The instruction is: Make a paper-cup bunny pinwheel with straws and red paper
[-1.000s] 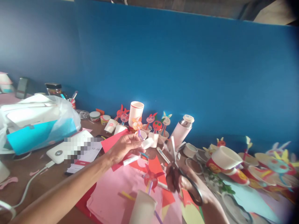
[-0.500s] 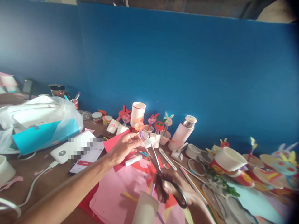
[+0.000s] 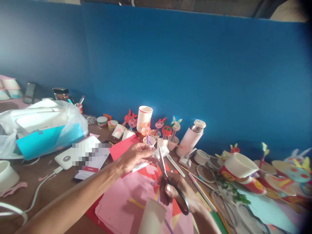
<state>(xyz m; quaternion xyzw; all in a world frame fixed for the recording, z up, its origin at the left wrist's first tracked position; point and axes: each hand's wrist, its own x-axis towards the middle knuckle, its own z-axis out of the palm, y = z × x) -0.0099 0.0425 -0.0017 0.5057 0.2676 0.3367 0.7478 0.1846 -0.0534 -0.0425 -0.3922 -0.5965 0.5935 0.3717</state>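
My right hand (image 3: 176,188) grips a pair of scissors (image 3: 163,165) by its black handles, blades pointing away from me and slightly apart. To its left, my left hand (image 3: 136,156) is closed in a pinch near the scissor tips. What its fingertips hold is too thin and blurred to name. A whitish, semi-clear object (image 3: 162,151) is just beyond the blades; I cannot make out its kind. Pink paper sheets (image 3: 117,201) lie below both hands. A paper cup (image 3: 152,217) stands at the near edge of view. A red paper sheet (image 3: 124,147) is behind my left wrist.
Behind the hands stand small cups with paper animal figures (image 3: 167,131), a tall cup stack (image 3: 144,118) and a pink flask (image 3: 191,138). On the left are a plastic bag (image 3: 78,118), a power bank (image 3: 65,159) and a phone (image 3: 91,165). More decorated cups (image 3: 240,165) crowd the right.
The scissors have swung more upright, their tips staying near my left fingertips. My left hand has lowered slightly, now covering part of the white stick on the paper.
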